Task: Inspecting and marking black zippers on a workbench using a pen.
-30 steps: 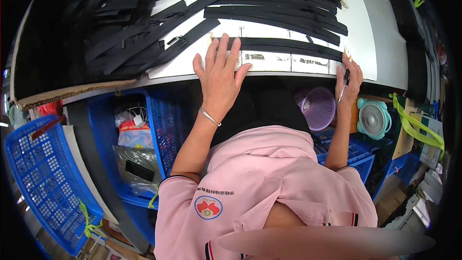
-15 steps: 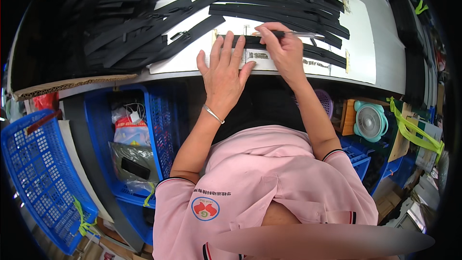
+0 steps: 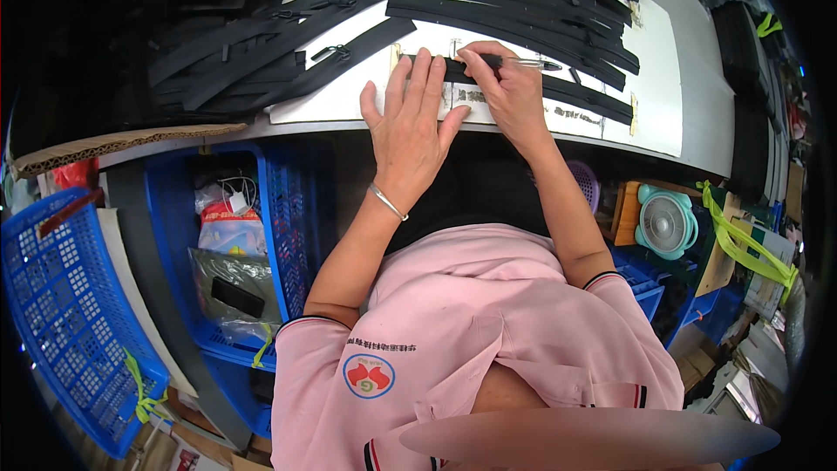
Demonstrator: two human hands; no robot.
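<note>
I see a black zipper strip (image 3: 523, 83) lying flat on the white sheet (image 3: 663, 78) near the bench's (image 3: 715, 139) front edge; its long axis runs left to right, tilting slightly down toward the right end. My left hand (image 3: 414, 126) lies open and flat, palm down, fingers together and pointing away from me, their tips pressing on the left end of that strip. My right hand (image 3: 506, 92) sits just right of the left one, touching the same strip, its grip closed around a pen (image 3: 523, 62). The pen lies nearly level along the strip, its tip pointing right, resting just above the strip's upper edge. I cannot tell whether the tip touches the strip.

Beyond the strip, farther from me, more black zipper strips (image 3: 523, 0) fan across the sheet, and to the left of it a loose heap of black strips (image 3: 200, 44) covers the bench. Under the bench, left of the strip, stand blue plastic crates (image 3: 288, 209); to its right stands a small teal fan (image 3: 667, 222).
</note>
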